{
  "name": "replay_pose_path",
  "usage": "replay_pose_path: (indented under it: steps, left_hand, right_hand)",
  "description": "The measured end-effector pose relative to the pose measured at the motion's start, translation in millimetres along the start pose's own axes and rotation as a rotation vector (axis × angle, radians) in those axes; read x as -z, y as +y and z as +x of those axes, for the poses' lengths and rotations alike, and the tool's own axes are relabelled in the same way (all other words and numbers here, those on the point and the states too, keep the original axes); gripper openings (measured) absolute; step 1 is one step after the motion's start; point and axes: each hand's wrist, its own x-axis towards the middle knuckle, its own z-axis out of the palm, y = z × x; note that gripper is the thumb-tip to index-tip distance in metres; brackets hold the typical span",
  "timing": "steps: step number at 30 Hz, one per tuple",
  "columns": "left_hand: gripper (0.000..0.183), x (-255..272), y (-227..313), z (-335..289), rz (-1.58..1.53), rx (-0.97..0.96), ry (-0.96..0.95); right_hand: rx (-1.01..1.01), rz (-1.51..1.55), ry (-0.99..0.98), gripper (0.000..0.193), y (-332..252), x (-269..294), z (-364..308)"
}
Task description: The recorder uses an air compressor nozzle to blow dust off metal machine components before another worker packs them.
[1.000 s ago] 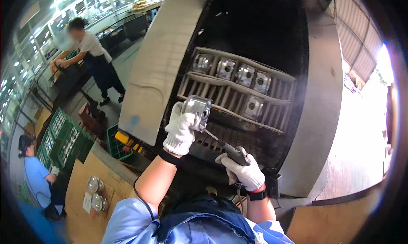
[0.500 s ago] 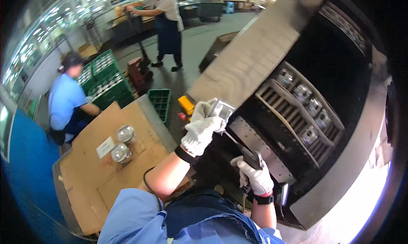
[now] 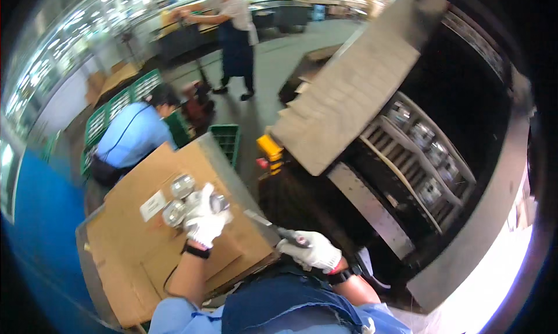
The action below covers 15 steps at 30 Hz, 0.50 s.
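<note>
left hand point(image 3: 204, 222) fingers grip metal part point(image 3: 218, 203) | right hand point(image 3: 310, 250) fingers grip tool point(image 3: 273, 226) | rack point(image 3: 401, 145): metal parts

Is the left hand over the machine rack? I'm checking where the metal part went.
No, the left hand holds a metal part over the cardboard sheet.

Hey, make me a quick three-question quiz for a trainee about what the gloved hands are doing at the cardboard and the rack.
1. True or false: the left hand is setting a metal part on the cardboard.
2. What does the right hand hold? A) a thin tool B) a green crate C) nothing
3. Fill in: more metal parts sit in the ____ inside the dark machine.

Key: 1 true. 2 A, the thin tool. 3 rack.
</note>
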Motion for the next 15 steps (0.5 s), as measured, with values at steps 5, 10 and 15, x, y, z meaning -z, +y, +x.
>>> replay_pose_path:
  steps: [5, 10, 15]
  left_hand:
    - [0.056, 2, -15, 4, 0.583, -0.052, 0.006]
    - [0.103, 19, 37, 28, 0.439, 0.078, -0.048]
    - [0.065, -15, 195, 53, -0.255, -0.603, -0.025]
  right_hand:
    - [0.046, -0.064, 0.116, 0.026, 2, 27, -23]
    - [0.027, 0.338, 0.592, 0.042, 19, 95, -113]
    - [0.081, 0.428, 1.479, 0.017, 68, 151, -197]
